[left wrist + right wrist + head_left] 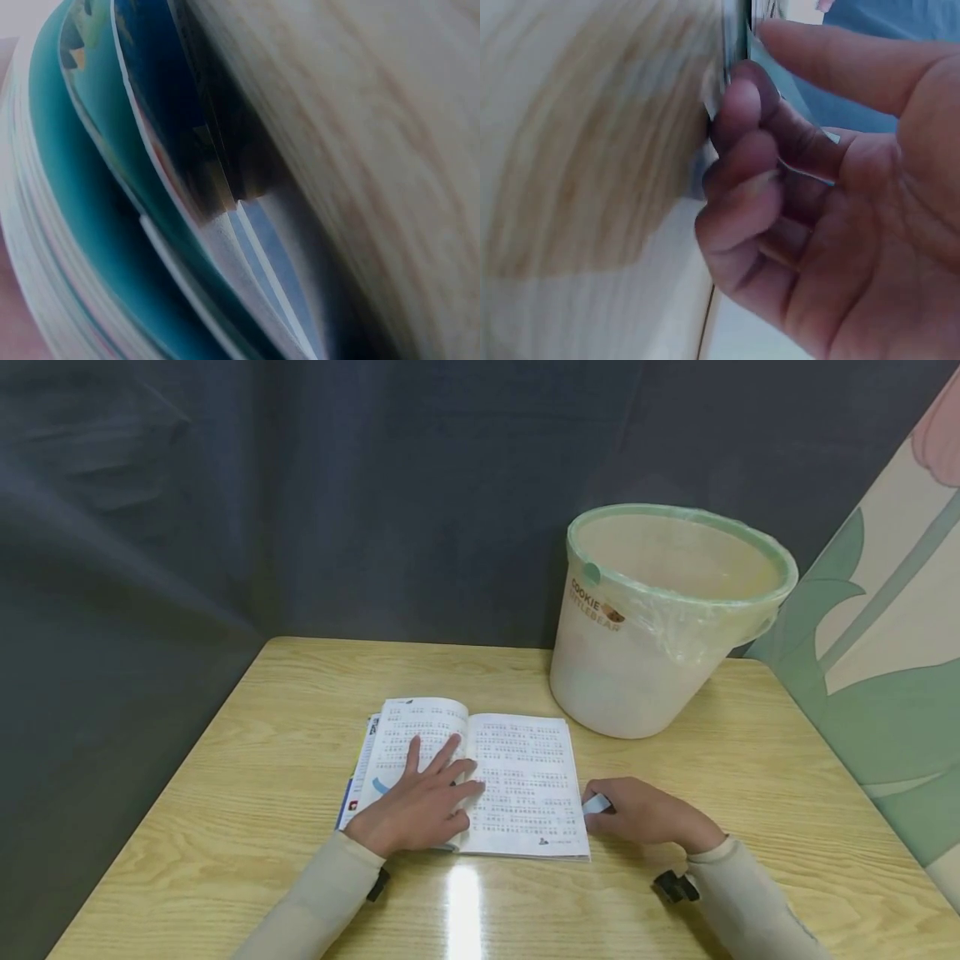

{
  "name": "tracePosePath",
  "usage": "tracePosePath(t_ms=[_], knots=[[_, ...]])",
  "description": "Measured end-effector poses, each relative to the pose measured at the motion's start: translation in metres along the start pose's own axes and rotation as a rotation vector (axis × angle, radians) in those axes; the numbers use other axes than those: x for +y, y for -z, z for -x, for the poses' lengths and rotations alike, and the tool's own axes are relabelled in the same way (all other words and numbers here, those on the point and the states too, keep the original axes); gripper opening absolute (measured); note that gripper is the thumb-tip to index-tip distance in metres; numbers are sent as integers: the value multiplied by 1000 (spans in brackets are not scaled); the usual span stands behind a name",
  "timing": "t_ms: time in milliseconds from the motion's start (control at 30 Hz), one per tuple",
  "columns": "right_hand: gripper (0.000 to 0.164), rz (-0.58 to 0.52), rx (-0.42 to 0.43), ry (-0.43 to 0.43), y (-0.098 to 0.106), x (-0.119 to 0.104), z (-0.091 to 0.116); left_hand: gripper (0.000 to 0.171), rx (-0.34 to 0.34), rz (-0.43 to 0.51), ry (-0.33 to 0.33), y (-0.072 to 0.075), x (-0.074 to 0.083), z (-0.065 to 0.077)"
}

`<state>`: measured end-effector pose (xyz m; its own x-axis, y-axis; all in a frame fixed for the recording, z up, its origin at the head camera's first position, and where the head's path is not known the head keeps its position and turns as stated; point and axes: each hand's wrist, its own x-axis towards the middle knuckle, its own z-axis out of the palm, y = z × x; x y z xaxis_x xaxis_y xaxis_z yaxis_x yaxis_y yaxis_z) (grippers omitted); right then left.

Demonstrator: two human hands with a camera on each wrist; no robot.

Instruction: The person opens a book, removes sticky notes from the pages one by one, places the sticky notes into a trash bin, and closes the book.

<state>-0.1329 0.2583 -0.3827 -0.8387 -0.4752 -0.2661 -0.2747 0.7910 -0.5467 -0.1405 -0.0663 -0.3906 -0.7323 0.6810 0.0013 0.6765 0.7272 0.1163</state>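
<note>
An open book (525,760) lies on the table, text printed on both pages and its left page curving up toward the spine. Fingers spread, my left hand (420,802) rests across the left page and the spine. My right hand (648,810) is at the book's right edge, pinching a thin light blue strip (597,804) between thumb and curled fingers. In the right wrist view, the fingertips (742,105) sit right at the book's edge, close to the tabletop. The left wrist view shows the book's curved page stack (45,225) and teal inner cover from very near.
A large pale bucket (622,668) with a green rim and clear plastic liner stands behind the book, at the back right of the wooden table (300,693). Dark cloth (412,510) hangs behind. A flower-patterned surface (885,635) borders the table's right side.
</note>
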Motion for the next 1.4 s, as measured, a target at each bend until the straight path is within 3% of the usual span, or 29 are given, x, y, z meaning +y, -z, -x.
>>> tracePosePath(t_ms=[267,467,767,1100,1233,1400], knots=[[7,-81,22,-37,4,-2,2,44,-2,17,5,-1,0,1],[4,-140,67,13,12,-7,5,43,11,8,-2,2,-1,3],[17,-449,48,65,20,-14,9,40,5,13,9,2,-4,1],[39,-692,118,-8,14,-21,5,41,6,21,18,4,-4,-1],[40,-739,141,-5,10,-22,1,37,21,0,11,4,-5,-1],[39,-707,194,-16,2,-24,-5,35,6,-1,7,5,-8,-1]])
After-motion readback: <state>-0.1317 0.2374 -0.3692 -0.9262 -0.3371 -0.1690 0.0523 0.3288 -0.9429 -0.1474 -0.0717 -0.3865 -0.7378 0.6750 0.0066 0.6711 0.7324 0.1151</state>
